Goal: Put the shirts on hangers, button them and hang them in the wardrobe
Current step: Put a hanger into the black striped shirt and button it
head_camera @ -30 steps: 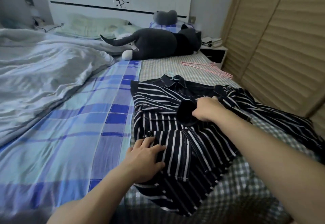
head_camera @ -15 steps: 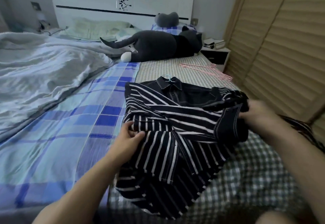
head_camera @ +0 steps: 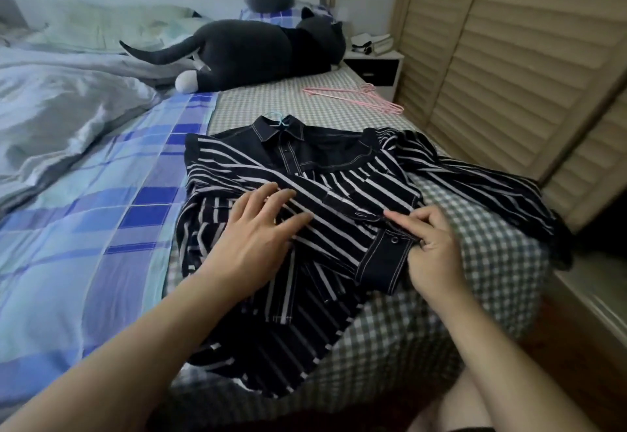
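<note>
A black shirt with white stripes (head_camera: 342, 194) lies front up on the checked bedspread, collar towards the headboard. A blue hanger hook (head_camera: 280, 119) sticks out of the collar. My left hand (head_camera: 258, 231) rests flat on the shirt's left front, fingers spread. My right hand (head_camera: 431, 245) pinches the black cuff of a sleeve (head_camera: 383, 258) that lies across the shirt's lower right, index finger pointing along the fabric. Pink hangers (head_camera: 359, 97) lie farther up the bed. The louvred wardrobe door (head_camera: 509, 68) stands to the right.
A big grey plush cat (head_camera: 258, 51) lies across the bed near the headboard. A rumpled grey duvet (head_camera: 61, 105) covers the left side. A bedside table (head_camera: 376, 65) with books stands by the wardrobe. The blue plaid sheet (head_camera: 84, 245) is bare at left.
The shirt was held bunched up between both hands; now it lies spread flat. My left hand has let go and lies flat on it, and my right hand now pinches the cuff.
</note>
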The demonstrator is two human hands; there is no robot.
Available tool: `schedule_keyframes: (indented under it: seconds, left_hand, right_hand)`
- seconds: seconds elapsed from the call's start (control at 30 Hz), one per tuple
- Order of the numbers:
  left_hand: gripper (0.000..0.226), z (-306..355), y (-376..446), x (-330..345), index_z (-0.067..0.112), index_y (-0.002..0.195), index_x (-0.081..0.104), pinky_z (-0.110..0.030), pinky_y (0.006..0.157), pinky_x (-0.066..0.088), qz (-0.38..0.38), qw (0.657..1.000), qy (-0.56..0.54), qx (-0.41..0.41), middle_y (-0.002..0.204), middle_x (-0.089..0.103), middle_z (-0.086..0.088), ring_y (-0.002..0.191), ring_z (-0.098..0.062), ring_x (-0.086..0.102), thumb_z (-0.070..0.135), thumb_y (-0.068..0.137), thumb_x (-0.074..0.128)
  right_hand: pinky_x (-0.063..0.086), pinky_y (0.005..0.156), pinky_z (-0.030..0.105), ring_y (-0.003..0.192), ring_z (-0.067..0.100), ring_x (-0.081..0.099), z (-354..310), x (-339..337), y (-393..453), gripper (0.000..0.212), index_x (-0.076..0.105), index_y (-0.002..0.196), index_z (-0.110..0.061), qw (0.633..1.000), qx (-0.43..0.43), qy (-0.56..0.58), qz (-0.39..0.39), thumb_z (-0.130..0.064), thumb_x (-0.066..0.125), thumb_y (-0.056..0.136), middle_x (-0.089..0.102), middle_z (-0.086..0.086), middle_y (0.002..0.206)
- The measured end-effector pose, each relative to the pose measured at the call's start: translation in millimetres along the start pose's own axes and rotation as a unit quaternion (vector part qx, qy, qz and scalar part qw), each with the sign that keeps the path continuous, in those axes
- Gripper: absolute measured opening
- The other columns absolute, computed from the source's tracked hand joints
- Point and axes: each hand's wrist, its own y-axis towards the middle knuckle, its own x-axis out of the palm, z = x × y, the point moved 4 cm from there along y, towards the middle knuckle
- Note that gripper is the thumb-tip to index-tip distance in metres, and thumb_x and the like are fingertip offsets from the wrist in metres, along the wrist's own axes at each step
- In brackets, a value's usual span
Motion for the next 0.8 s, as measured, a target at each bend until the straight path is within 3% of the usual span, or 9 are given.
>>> schedule_keyframes:
  seconds: [0.13,0.2,0.33,0.4,0.47,0.53,0.63,0.7,0.8]
  left_hand:
    - [0.021,-20,1,-27,0.011,0.111,0.072,-0.047,0.101,0.043,0.063,0.981,0.025,0.18,0.113,0.068,-0.009,0.11,-0.031,0.062,0.004,0.093,0.064]
    - [0.02,-33,-8,-39,0.011,0.105,0.073,-0.046,0.095,0.044,0.074,0.986,0.039,0.148,0.109,0.067,-0.009,0.105,-0.032,0.061,0.002,0.096,0.057]
    - [0.018,-18,-34,-35,0.017,0.082,0.07,-0.041,0.077,0.043,-0.03,0.996,0.021,0.076,0.102,0.064,-0.003,0.095,-0.033,0.059,0.013,0.08,0.053]
    - [0.014,6,-37,-37,0.013,0.074,0.068,-0.04,0.073,0.046,-0.017,0.998,-0.044,0.033,0.097,0.063,-0.003,0.088,-0.03,0.058,0.008,0.078,0.055]
    - [0.02,32,-28,-38,0.014,0.081,0.069,-0.039,0.07,0.051,-0.01,0.986,-0.159,-0.058,0.092,0.062,0.0,0.082,-0.024,0.06,0.016,0.084,0.049]
    - [0.024,46,-17,-25,0.018,0.094,0.068,-0.04,0.075,0.053,-0.032,0.958,-0.217,-0.187,0.092,0.064,0.002,0.084,-0.021,0.062,0.027,0.09,0.046]
    - [0.016,47,-11,9,0.018,0.094,0.056,-0.04,0.073,0.05,-0.076,0.934,-0.172,-0.304,0.088,0.062,0.002,0.085,-0.025,0.061,0.031,0.095,0.047]
    - [0.019,46,-15,24,0.019,0.089,0.05,-0.037,0.064,0.046,-0.085,0.928,-0.16,-0.325,0.08,0.056,0.006,0.077,-0.023,0.059,0.035,0.097,0.046]
    - [0.023,49,-17,37,0.021,0.086,0.043,-0.036,0.056,0.045,-0.081,0.939,-0.115,-0.314,0.078,0.053,0.006,0.068,-0.021,0.059,0.039,0.099,0.041]
  right_hand:
    - [0.045,0.09,0.011,0.093,0.009,0.053,-6,7,-6,0.063,0.076,0.114,-0.019,0.996,-0.05,0.008,-0.069,0.028,0.058,0.076,0.051,-0.004,0.094]
    - [0.044,0.09,0.014,0.096,0.012,0.053,-11,20,-16,0.071,0.075,0.118,-0.023,0.982,-0.07,-0.015,-0.175,0.028,0.052,0.074,0.052,-0.007,0.093]
    - [0.035,0.097,0.013,0.106,-0.002,0.044,-12,46,-39,0.07,0.06,0.138,-0.037,0.898,-0.063,-0.107,-0.423,0.005,0.049,0.082,0.053,-0.025,0.097]
    - [0.043,0.097,0.022,0.102,-0.004,0.049,-18,39,-36,0.055,0.065,0.13,-0.042,0.91,-0.036,-0.124,-0.395,-0.007,0.052,0.089,0.056,-0.027,0.102]
    - [0.053,0.085,0.029,0.089,0.001,0.061,-33,22,-25,0.026,0.076,0.109,-0.032,0.966,-0.055,-0.119,-0.224,-0.02,0.057,0.095,0.065,-0.022,0.098]
    - [0.054,0.067,0.024,0.075,0.007,0.063,-55,14,-21,0.015,0.074,0.097,-0.021,0.983,-0.107,-0.121,-0.083,-0.024,0.06,0.094,0.067,-0.013,0.09]
    - [0.042,0.068,0.017,0.091,0.01,0.056,-62,47,-13,0.018,0.061,0.11,-0.023,0.955,-0.065,-0.224,-0.184,-0.033,0.062,0.096,0.056,-0.01,0.107]
    - [0.041,0.077,0.025,0.106,0.015,0.054,-56,69,-12,0.025,0.055,0.114,-0.023,0.921,-0.04,-0.299,-0.247,-0.039,0.061,0.096,0.056,-0.008,0.113]
    - [0.038,0.075,0.029,0.108,0.017,0.053,-62,81,-8,0.027,0.054,0.11,-0.02,0.914,-0.054,-0.317,-0.247,-0.042,0.061,0.095,0.059,-0.005,0.106]
